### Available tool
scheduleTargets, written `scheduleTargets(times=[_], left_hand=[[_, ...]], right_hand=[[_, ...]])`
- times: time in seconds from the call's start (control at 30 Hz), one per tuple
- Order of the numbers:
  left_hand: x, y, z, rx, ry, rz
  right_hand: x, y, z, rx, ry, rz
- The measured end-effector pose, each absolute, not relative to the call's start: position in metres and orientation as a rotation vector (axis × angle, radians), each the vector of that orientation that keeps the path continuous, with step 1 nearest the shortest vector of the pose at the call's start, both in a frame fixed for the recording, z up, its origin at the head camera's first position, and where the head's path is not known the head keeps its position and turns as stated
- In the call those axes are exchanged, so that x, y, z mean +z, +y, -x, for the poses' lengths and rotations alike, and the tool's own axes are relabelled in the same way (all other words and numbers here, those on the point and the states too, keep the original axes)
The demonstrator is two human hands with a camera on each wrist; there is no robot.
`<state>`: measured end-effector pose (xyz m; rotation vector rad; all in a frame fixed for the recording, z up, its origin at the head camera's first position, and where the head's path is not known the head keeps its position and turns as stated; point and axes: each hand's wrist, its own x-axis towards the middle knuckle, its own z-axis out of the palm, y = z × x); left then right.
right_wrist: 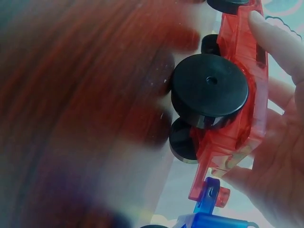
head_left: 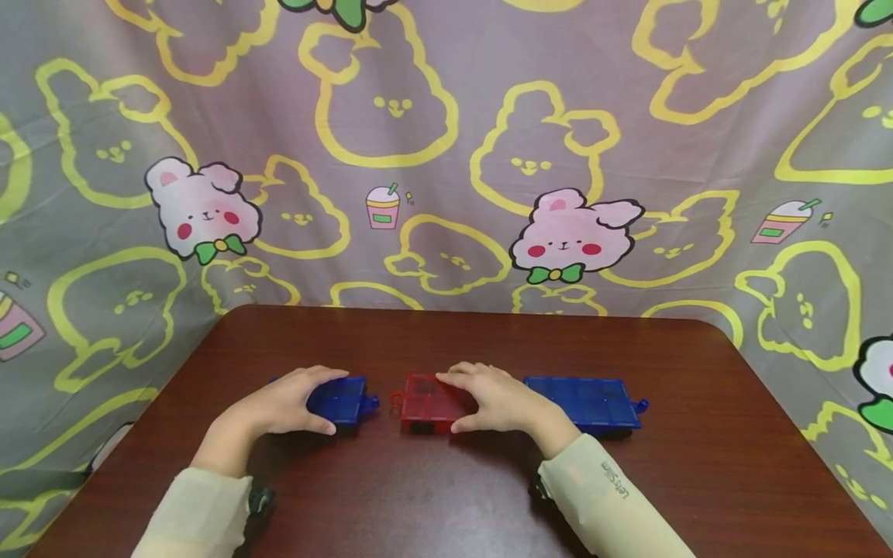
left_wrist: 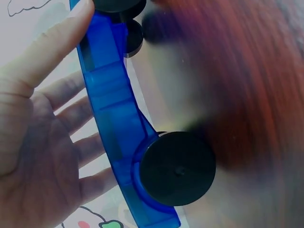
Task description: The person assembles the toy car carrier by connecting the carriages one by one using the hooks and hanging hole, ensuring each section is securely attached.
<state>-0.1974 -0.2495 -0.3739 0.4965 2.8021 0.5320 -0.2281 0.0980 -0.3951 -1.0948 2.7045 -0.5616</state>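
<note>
At left on the table, my left hand (head_left: 289, 401) grips a translucent blue toy wagon (head_left: 338, 401), thumb along the near side and fingers over the far edge. In the left wrist view the wagon (left_wrist: 111, 99) shows black round wheels. My right hand (head_left: 495, 399) holds a translucent red toy wagon (head_left: 427, 399) in the middle, its thumb on the near side. A small gap separates the red wagon's ring (head_left: 396, 400) from the blue wagon's hook (head_left: 372, 404). In the right wrist view, a blue coupling piece (right_wrist: 206, 194) sits at the red wagon's peg (right_wrist: 222, 197).
A second, longer-looking blue wagon (head_left: 593, 403) stands right of the red one, partly behind my right wrist, a hook at its right end. Under everything is a dark red-brown wooden table (head_left: 446, 496). A cartoon-rabbit curtain (head_left: 446, 155) hangs behind it.
</note>
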Motion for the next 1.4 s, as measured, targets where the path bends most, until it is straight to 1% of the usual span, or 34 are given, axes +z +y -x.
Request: scheduleTargets(times=[0.57, 1.1, 1.4], left_hand=[[-0.374, -0.24, 0.202, 0.515, 2.819, -0.517], [-0.375, -0.234, 0.204, 0.492, 2.82, -0.525], [-0.376, -0.234, 0.204, 0.499, 2.817, -0.511]], right_hand=[[-0.395, 0.1, 0.227, -0.687, 2.695, 1.096], [-0.394, 0.091, 0.227, -0.672, 2.687, 1.144], [-0.394, 0.088, 0.227, -0.643, 2.686, 1.105]])
